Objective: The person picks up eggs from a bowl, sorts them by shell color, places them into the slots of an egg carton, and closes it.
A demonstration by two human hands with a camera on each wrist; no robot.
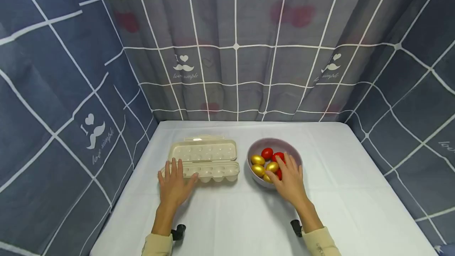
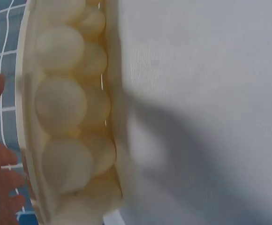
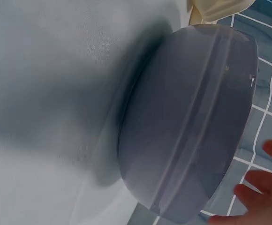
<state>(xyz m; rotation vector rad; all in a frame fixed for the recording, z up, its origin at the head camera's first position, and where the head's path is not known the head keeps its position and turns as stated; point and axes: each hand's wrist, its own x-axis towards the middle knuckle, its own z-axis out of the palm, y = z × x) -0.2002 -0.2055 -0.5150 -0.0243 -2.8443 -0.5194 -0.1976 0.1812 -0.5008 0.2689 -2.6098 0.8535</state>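
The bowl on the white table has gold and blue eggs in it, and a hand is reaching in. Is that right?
Not quite. The bowl holds gold eggs and red eggs, not blue ones; the head view shows it. The rest is right: the bowl stands on the white table, and the right hand reaches into it.

Open beige egg carton (image 1: 203, 160) beside bowl (image 1: 295, 152) of gold and red eggs (image 1: 267, 162).
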